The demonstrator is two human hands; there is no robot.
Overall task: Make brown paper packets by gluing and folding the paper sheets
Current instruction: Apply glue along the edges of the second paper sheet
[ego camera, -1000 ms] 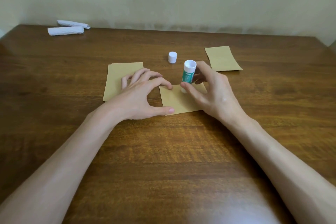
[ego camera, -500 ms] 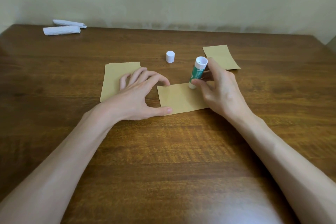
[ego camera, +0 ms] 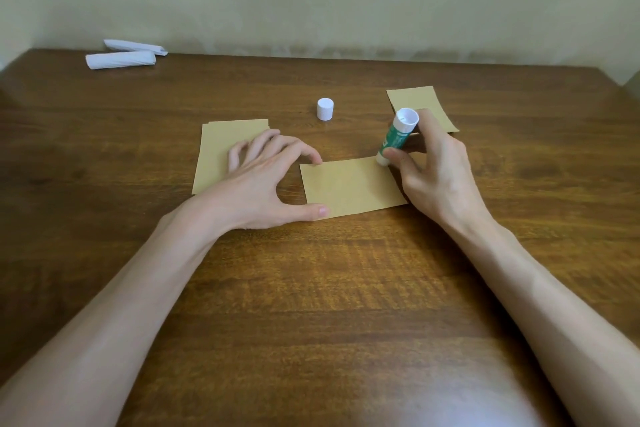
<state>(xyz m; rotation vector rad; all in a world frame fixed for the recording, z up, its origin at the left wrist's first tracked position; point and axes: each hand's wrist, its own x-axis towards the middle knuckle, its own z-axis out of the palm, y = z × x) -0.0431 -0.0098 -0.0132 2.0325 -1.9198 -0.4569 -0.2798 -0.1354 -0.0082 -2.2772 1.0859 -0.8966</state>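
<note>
A flat rectangular brown paper sheet (ego camera: 353, 189) lies on the dark wooden table (ego camera: 311, 305). The left hand (ego camera: 263, 184), fingers spread, presses its index and thumb tips on the sheet's nine o'clock edge. The right hand (ego camera: 440, 173) pinches a tilted green-and-white glue stick (ego camera: 394, 139) between thumb and fingers, tip at the sheet's one o'clock corner. A small white cylindrical cap (ego camera: 325, 109) stands at twelve o'clock, and a stack of brown paper sheets (ego camera: 221, 149) lies at ten.
</note>
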